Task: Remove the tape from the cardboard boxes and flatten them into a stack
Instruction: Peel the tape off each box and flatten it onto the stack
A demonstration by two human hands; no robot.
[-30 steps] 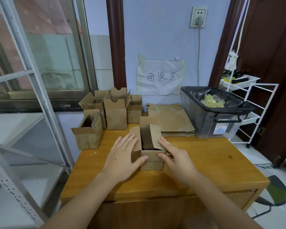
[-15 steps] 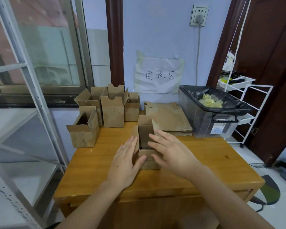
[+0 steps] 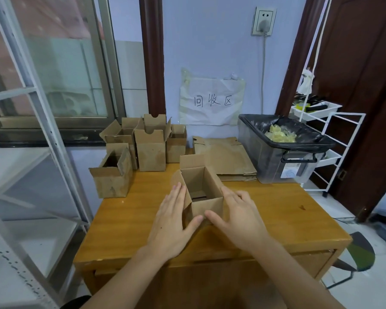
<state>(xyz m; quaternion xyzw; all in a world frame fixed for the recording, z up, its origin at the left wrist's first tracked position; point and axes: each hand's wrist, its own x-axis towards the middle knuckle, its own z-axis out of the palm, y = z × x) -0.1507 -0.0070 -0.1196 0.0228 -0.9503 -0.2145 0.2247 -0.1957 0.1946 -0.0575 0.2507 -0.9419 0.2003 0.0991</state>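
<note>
Both hands [image 3: 172, 221] [image 3: 241, 221] flank open box [image 3: 206, 205], fingers straight

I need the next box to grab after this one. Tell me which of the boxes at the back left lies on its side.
The front-left box, nearest the table's left edge. Its opening faces up and back with a flap hanging open; the others behind it stand upright.

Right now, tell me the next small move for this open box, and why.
Probably push the two hands toward each other to collapse the box. Its top is open, the left hand lies flat against its left side and the right hand against its right, and flattened cardboard already lies behind it.
</note>
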